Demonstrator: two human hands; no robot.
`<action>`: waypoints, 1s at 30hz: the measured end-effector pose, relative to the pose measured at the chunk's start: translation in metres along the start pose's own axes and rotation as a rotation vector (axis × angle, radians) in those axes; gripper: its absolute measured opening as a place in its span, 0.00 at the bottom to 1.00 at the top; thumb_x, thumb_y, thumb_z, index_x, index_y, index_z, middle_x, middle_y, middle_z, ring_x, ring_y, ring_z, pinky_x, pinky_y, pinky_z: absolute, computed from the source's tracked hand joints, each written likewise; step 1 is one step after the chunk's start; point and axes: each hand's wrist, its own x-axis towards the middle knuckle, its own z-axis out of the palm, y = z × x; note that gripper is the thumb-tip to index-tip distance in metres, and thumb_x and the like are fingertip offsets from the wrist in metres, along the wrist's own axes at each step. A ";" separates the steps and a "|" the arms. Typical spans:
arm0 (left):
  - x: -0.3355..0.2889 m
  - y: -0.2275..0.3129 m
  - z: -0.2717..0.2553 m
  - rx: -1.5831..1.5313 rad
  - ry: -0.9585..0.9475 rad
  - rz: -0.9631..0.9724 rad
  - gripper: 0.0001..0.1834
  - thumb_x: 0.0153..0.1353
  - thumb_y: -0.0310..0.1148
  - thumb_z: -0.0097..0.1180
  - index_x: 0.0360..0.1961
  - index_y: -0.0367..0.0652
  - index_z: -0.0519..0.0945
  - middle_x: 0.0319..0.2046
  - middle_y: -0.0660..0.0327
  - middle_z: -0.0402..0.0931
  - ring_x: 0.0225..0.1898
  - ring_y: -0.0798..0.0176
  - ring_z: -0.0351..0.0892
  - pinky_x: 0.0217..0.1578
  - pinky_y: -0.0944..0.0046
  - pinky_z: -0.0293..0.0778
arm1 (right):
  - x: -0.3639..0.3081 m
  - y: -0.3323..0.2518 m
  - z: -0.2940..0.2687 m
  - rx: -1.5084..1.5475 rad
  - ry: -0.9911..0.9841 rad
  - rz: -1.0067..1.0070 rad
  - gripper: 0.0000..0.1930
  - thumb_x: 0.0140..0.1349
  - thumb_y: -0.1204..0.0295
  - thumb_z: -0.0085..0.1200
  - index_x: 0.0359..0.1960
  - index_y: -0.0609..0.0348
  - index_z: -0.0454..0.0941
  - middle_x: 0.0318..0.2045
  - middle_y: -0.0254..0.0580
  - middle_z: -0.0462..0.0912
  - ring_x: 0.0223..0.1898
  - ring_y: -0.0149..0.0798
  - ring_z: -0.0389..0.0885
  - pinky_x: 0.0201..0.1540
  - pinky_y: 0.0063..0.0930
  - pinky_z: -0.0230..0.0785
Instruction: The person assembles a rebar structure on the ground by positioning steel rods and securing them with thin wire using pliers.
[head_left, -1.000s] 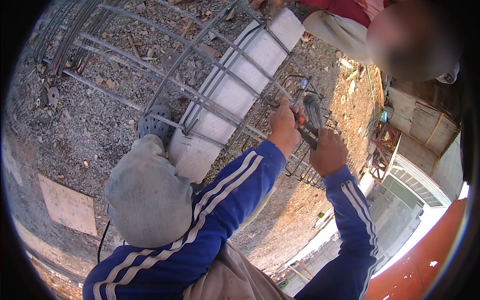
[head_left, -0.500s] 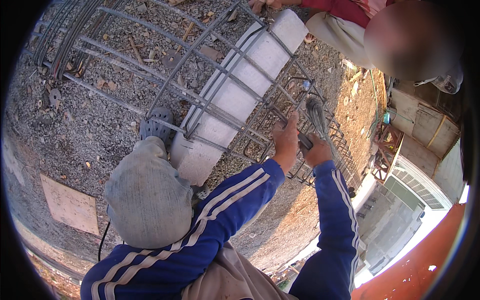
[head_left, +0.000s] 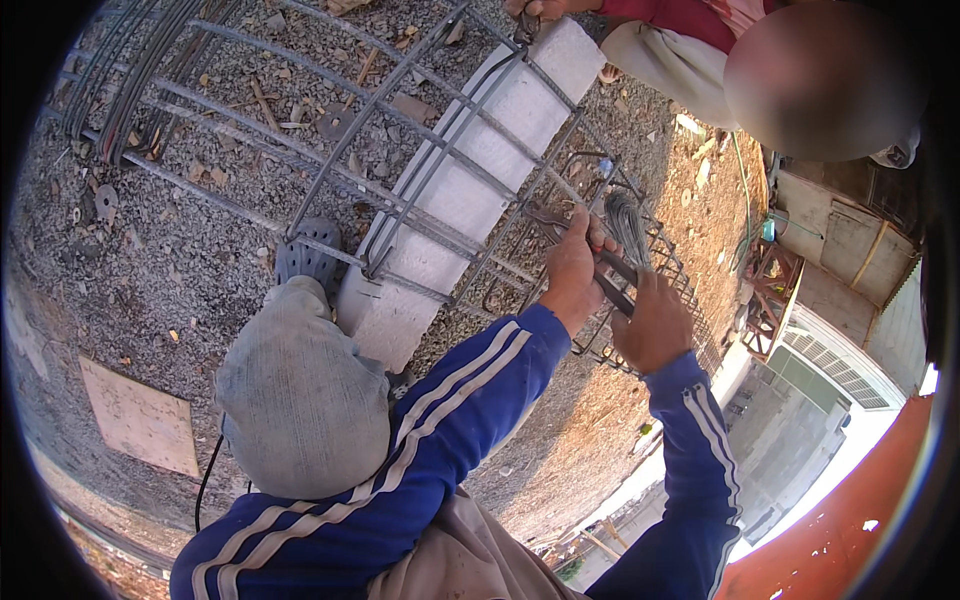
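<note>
A pair of pincers (head_left: pixel 616 268) is between my hands, its jaws at the crossing bars of the rebar cage (head_left: pixel 470 160). My left hand (head_left: pixel 572 275) is closed round the pincers near the jaws, thumb up. At the handle ends is my right hand (head_left: pixel 655 325), fingers curled, the two handles spread apart. A bundle of thin grey tie wire (head_left: pixel 627 228) runs down to the right hand's fingers; whether they also grip it cannot be told. Under the cage lies a long pale block (head_left: pixel 470 210).
Another person's hand (head_left: pixel 535 10) is at the block's far end. More stirrups stack at the left (head_left: pixel 130 85) and a lower cage extends right. My foot in a grey clog (head_left: pixel 315 245) stands on gravel. A flat board (head_left: pixel 140 415) lies at left.
My right hand has shifted slightly right and down, and the pincers' handles have spread apart. My left hand stays almost in place. The other person's hand has moved slightly.
</note>
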 end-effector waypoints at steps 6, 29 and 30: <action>-0.011 -0.002 0.018 -0.058 0.144 -0.041 0.20 0.65 0.50 0.52 0.23 0.50 0.66 0.16 0.69 0.60 0.17 0.68 0.63 0.25 0.60 0.68 | -0.004 0.010 0.030 -0.070 0.107 0.046 0.13 0.49 0.75 0.51 0.39 0.61 0.70 0.30 0.52 0.80 0.30 0.54 0.81 0.32 0.46 0.73; -0.018 0.033 -0.093 2.273 -0.170 1.232 0.17 0.68 0.43 0.45 0.34 0.39 0.75 0.21 0.53 0.71 0.19 0.55 0.71 0.22 0.59 0.70 | -0.080 -0.024 0.116 0.965 -0.062 0.360 0.19 0.59 0.58 0.52 0.46 0.58 0.76 0.34 0.59 0.81 0.40 0.60 0.79 0.44 0.49 0.69; -0.033 0.039 -0.086 2.288 -0.183 1.309 0.17 0.68 0.42 0.45 0.33 0.39 0.75 0.20 0.53 0.71 0.19 0.55 0.71 0.20 0.59 0.69 | -0.084 -0.029 0.117 0.932 -0.047 0.378 0.20 0.59 0.58 0.52 0.48 0.58 0.75 0.37 0.59 0.81 0.41 0.60 0.79 0.45 0.49 0.69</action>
